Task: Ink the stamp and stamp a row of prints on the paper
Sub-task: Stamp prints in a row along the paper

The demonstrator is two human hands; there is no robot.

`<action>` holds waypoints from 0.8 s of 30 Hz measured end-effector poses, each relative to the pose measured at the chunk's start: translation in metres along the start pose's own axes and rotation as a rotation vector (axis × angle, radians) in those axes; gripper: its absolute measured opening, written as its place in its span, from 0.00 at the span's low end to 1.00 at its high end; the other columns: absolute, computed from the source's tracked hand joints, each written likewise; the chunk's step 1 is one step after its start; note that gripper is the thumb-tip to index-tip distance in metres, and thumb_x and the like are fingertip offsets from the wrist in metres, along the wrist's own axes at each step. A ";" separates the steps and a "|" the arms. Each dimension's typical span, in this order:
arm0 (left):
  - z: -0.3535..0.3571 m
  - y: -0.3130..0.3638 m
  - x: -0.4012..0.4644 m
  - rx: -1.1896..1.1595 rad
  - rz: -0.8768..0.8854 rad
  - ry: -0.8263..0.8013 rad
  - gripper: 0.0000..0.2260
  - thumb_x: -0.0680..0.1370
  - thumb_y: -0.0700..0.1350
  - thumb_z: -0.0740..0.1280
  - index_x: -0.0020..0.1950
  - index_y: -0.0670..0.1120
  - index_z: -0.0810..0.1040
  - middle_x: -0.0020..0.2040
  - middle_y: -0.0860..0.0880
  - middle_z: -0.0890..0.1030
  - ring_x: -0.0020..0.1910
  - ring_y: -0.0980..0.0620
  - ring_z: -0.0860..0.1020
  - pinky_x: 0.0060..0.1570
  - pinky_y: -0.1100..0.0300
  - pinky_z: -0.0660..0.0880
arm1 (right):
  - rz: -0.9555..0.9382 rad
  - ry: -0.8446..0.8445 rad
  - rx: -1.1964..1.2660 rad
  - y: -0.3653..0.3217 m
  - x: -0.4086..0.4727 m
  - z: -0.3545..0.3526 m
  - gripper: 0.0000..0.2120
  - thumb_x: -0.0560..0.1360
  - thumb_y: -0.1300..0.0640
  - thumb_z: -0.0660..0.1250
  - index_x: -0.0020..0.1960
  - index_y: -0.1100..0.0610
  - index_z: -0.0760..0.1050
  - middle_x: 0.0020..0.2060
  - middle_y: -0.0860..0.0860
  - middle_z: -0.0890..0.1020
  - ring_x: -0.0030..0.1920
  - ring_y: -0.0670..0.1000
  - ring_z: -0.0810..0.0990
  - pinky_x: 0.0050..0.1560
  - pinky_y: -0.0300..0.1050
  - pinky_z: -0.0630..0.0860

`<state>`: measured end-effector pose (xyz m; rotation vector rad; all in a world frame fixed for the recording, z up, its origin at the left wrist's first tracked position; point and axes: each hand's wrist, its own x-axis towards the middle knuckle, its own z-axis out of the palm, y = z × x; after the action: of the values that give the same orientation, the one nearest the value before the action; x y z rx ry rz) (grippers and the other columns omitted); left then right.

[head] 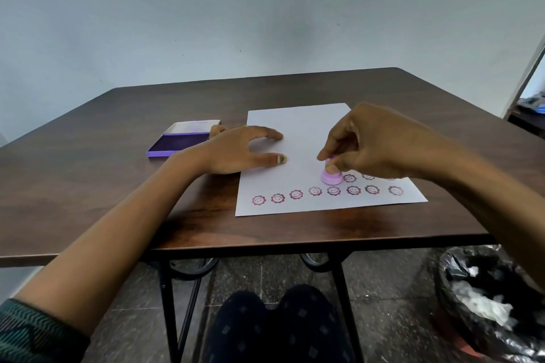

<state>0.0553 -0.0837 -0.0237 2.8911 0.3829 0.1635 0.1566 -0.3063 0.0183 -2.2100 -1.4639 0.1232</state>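
A: What is hard to make out here?

B: The right hand (pixel 373 144) covers most of the stamp (pixel 331 176); only its pink round base and a bit of the purple top show between the fingers. The hand and forearm also hide part of the second row of prints (pixel 350 178), so the rightmost ones there cannot be counted. Whether the stamp's face presses the paper (pixel 298 132) or sits just off it, I cannot tell.

A: Which way does the stamp point?

B: It stands roughly upright, long axis near vertical, wide base down on the sheet, top pinched by the right thumb and fingertips. It sits at the left end of the second row, just beyond the near row of prints (pixel 324 193).

A: And the near row?

B: Eight flower-shaped smiling faces run left to right along the near edge of the paper.

A: The left hand (pixel 236 150)?

B: Open and flat, fingers spread, resting across the paper's left edge and the brown table (pixel 118 186), holding nothing.

A: The ink pad (pixel 180 144)?

B: Left of the paper, lid open toward the far side; its right corner is hidden behind the left hand.
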 end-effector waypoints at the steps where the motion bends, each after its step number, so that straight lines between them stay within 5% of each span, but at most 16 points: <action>1: 0.000 0.000 0.000 -0.004 0.000 0.001 0.30 0.67 0.73 0.54 0.67 0.65 0.66 0.71 0.64 0.66 0.71 0.57 0.62 0.61 0.55 0.47 | 0.003 -0.009 0.013 0.002 0.001 -0.001 0.05 0.66 0.57 0.75 0.41 0.51 0.83 0.31 0.41 0.82 0.29 0.31 0.77 0.26 0.21 0.68; 5: 0.001 -0.001 0.000 -0.010 0.007 0.003 0.30 0.67 0.73 0.55 0.67 0.65 0.66 0.71 0.65 0.66 0.70 0.58 0.62 0.61 0.55 0.46 | 0.075 -0.049 0.391 0.014 0.001 -0.009 0.06 0.68 0.64 0.73 0.44 0.58 0.83 0.37 0.50 0.87 0.37 0.45 0.85 0.40 0.33 0.81; 13: 0.000 -0.001 0.000 -0.020 0.016 0.013 0.28 0.69 0.72 0.56 0.67 0.65 0.67 0.71 0.65 0.66 0.71 0.58 0.61 0.63 0.53 0.47 | 0.278 0.034 1.231 0.041 -0.004 -0.015 0.15 0.62 0.65 0.68 0.48 0.67 0.78 0.37 0.55 0.87 0.42 0.51 0.86 0.38 0.37 0.81; 24: -0.002 -0.001 -0.002 -0.060 0.027 0.036 0.32 0.67 0.75 0.55 0.67 0.62 0.68 0.71 0.63 0.66 0.71 0.58 0.61 0.61 0.55 0.47 | 0.340 0.021 1.499 0.029 0.012 -0.009 0.07 0.66 0.67 0.66 0.38 0.67 0.83 0.38 0.57 0.86 0.41 0.52 0.86 0.40 0.40 0.83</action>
<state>0.0532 -0.0824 -0.0225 2.8384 0.3392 0.2281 0.1886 -0.3077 0.0155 -1.1052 -0.5030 0.9386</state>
